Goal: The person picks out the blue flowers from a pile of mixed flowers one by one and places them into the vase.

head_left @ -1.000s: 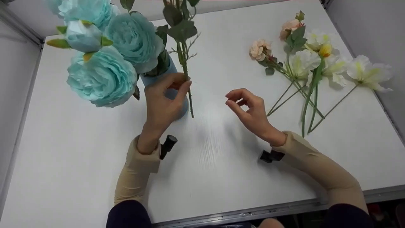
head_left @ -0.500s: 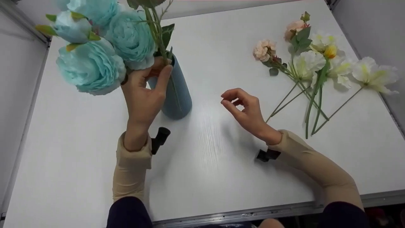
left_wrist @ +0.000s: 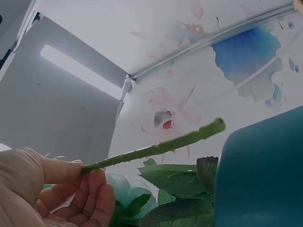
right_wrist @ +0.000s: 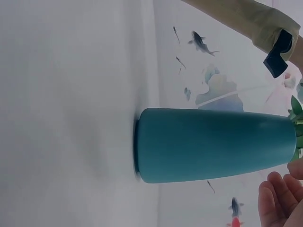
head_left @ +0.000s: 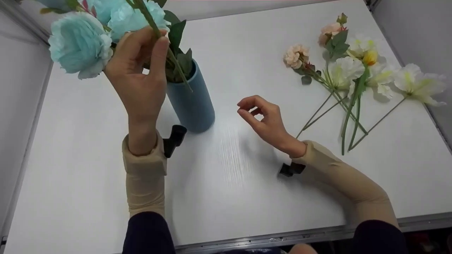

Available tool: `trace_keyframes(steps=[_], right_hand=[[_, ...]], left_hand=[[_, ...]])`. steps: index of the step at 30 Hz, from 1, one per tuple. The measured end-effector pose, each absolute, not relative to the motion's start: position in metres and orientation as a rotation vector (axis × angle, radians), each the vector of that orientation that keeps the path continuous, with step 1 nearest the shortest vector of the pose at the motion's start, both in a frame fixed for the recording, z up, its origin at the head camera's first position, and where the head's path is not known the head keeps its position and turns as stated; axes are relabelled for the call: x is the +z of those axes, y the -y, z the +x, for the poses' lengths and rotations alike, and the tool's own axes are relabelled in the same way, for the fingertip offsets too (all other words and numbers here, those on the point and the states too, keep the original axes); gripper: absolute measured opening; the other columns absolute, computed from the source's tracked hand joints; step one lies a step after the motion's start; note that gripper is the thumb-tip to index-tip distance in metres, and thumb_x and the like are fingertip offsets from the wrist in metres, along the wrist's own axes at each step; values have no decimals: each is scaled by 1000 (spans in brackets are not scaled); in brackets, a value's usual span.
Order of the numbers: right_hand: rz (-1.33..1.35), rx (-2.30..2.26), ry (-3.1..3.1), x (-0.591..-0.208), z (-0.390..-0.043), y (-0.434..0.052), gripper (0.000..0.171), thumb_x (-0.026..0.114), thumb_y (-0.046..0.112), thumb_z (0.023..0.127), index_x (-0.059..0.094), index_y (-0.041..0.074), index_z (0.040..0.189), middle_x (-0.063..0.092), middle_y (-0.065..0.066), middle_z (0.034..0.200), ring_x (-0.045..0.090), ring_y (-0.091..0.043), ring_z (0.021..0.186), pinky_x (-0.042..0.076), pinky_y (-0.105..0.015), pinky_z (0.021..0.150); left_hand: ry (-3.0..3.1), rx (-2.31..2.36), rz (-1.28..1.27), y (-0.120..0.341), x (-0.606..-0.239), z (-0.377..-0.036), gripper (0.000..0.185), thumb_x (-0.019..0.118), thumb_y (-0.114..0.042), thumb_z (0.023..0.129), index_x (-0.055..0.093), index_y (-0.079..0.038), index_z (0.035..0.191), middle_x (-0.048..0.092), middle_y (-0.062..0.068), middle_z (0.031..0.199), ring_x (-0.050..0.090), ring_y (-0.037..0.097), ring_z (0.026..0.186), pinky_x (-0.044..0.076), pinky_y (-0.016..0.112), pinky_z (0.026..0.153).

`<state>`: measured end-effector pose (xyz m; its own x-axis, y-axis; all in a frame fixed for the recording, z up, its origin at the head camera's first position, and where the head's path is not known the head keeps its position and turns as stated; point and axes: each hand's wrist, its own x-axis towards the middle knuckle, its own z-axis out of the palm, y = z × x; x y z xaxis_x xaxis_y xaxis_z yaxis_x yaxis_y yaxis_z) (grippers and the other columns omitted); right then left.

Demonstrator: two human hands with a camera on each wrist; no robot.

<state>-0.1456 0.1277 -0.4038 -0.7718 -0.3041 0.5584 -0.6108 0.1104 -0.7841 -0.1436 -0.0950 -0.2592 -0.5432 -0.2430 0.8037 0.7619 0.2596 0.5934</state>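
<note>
My left hand (head_left: 152,37) is raised above a blue vase (head_left: 192,102) and pinches a green stem (head_left: 176,67) between thumb and fingers. The stem's cut end hangs just over the vase rim, outside the mouth. In the left wrist view the stem (left_wrist: 161,147) juts from my fingers (left_wrist: 71,175) past the vase (left_wrist: 260,175). Pale blue flowers (head_left: 79,42) and leaves fill the vase mouth. My right hand (head_left: 247,107) hovers to the right of the vase, fingers loosely curled, holding nothing. The right wrist view shows the vase (right_wrist: 213,144) side-on.
Several loose flowers (head_left: 349,67), peach and white with long green stems, lie at the table's right. The white table (head_left: 88,176) has a metal front edge (head_left: 282,238). Grey walls close in on the left and right.
My left hand has lifted the stem from beside the vase up and leftward to above its rim. My right hand has drifted slightly left, still loosely curled.
</note>
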Motion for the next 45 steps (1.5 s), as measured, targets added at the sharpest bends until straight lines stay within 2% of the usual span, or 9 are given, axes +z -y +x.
trace_keyframes(steps=[10,19,25,36,42,45], right_hand=[[981,1734,2134,-395,-156,-102,29,64,7,88,59,-3,114,64,-11,107,60,-23,96,51,-32,76],[1004,1723,2143,-388,-164,-85,42,66,10,87,53,-4,124,56,-16,124,54,-20,110,48,-38,86],[980,1745,2157,-379,-167,-73,45,67,11,87,52,-5,126,54,-16,126,52,-21,114,45,-33,90],[925,1782,2125,-371,-173,-58,49,67,16,87,49,-5,128,54,-14,128,52,-22,113,46,-30,88],[923,1793,2125,-368,-173,-55,50,67,15,87,49,-4,129,53,-13,129,51,-13,113,45,-30,89],[921,1805,2131,-367,-173,-54,51,68,12,85,48,-4,129,52,-14,129,51,-14,113,44,-30,89]], left_hand=[[1597,-1351,-465,107,-259,-156,9,66,6,81,71,2,89,62,10,79,54,22,69,50,30,65],[1617,-1294,-455,112,-259,-158,8,65,4,83,71,2,88,61,9,77,54,19,70,50,27,65],[1634,-1214,-446,112,-258,-161,8,65,1,84,71,2,89,61,9,75,55,17,70,49,26,65],[1711,-1134,-400,105,-261,-159,8,66,-1,84,69,6,88,62,16,78,57,18,71,48,25,68],[1803,-1125,-370,108,-271,-159,11,65,-4,85,68,7,87,63,16,75,57,21,67,47,23,65],[1867,-1123,-330,109,-276,-157,12,64,-6,86,68,6,87,63,15,73,57,22,66,46,23,64]])
